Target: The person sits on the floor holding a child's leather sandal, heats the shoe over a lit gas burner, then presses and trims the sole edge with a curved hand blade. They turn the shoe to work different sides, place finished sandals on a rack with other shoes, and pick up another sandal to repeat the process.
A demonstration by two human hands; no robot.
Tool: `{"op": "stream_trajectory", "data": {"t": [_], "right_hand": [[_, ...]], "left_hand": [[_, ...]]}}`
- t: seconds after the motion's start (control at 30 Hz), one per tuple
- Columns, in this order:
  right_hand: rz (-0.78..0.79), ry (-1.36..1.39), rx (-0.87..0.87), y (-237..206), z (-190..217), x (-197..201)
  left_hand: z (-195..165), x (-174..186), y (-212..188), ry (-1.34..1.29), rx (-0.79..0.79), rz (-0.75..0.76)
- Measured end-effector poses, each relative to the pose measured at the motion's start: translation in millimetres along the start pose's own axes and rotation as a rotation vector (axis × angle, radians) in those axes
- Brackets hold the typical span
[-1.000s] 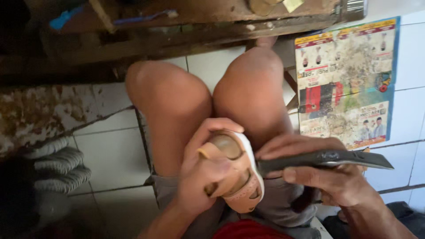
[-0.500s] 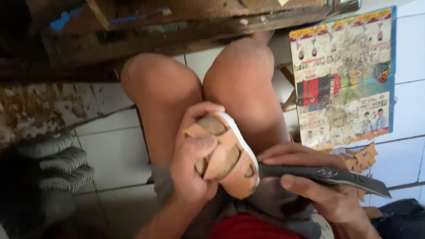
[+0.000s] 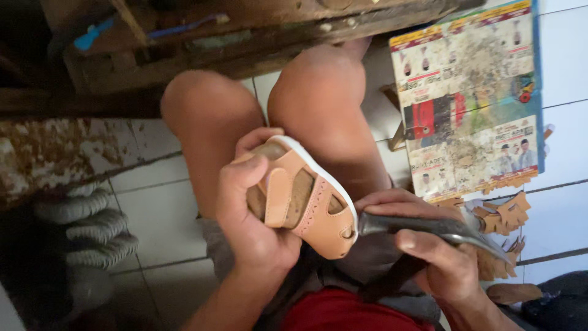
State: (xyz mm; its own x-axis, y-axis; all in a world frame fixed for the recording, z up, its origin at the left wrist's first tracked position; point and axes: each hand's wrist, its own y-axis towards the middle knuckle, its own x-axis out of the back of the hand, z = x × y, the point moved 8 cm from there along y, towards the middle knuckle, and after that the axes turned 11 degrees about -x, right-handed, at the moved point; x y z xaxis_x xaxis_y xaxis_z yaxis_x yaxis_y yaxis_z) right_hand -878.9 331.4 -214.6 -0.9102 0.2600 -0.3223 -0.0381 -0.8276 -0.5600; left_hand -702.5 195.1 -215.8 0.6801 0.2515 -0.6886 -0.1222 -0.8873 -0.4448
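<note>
The left hand [image 3: 248,227] is wrapped around a small tan sandal [image 3: 306,199], thumb pressed over the strap side and fingers curled behind the heel end, holding it tilted above the person's lap; the sandal's white sole edge [image 3: 324,175] runs along the side turned away from that hand, curving smoothly from heel to toe, and the rounded toe points toward the right hand [image 3: 429,245]; the upper looks like soft matte leather with a broad strap, a line of small punched holes and cut-out openings showing a brownish insole. The right hand is closed around a dark metal tool [image 3: 429,228], its long, narrow body lying across the fingers and its near end touching or just beside the sandal's toe; which of the two cannot be told. There is little room between the two hands; beyond the left hand the bare knees [image 3: 269,116] stand close under a rough wooden bench edge [image 3: 257,37]. Outward from the right hand lie scalloped tan leather scraps [image 3: 505,214] on white floor tiles [image 3: 563,208], next to a worn printed sheet [image 3: 468,104]; outward from the left hand are ribbed grey soles [image 3: 86,227].
</note>
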Motion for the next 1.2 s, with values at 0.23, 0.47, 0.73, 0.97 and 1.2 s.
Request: {"op": "stream_trajectory", "data": {"t": [0.23, 0.47, 0.73, 0.97, 1.2], "right_hand": [[-0.174, 0.051, 0.153, -14.3, 9.3, 10.0], [0.111, 0.343, -0.104, -0.5, 23.9, 20.5], [0.339, -0.158, -0.104, 42.2, 39.1, 1.5], [0.436, -0.235, -0.221, 85.7, 45.9, -5.7], [0.587, -0.563, -0.123, 93.2, 54.9, -15.6]], "left_hand": [[4.0, -1.6, -21.2, -0.086, -0.159, -0.131], [24.8, -16.6, -71.4, -0.074, 0.641, 0.608], [8.2, 12.1, -48.0, 0.701, 0.327, 0.648], [9.3, 4.5, -22.5, 0.791, 0.174, 0.768], [5.4, 1.8, -12.5, 0.866, 0.133, 0.783]]}}
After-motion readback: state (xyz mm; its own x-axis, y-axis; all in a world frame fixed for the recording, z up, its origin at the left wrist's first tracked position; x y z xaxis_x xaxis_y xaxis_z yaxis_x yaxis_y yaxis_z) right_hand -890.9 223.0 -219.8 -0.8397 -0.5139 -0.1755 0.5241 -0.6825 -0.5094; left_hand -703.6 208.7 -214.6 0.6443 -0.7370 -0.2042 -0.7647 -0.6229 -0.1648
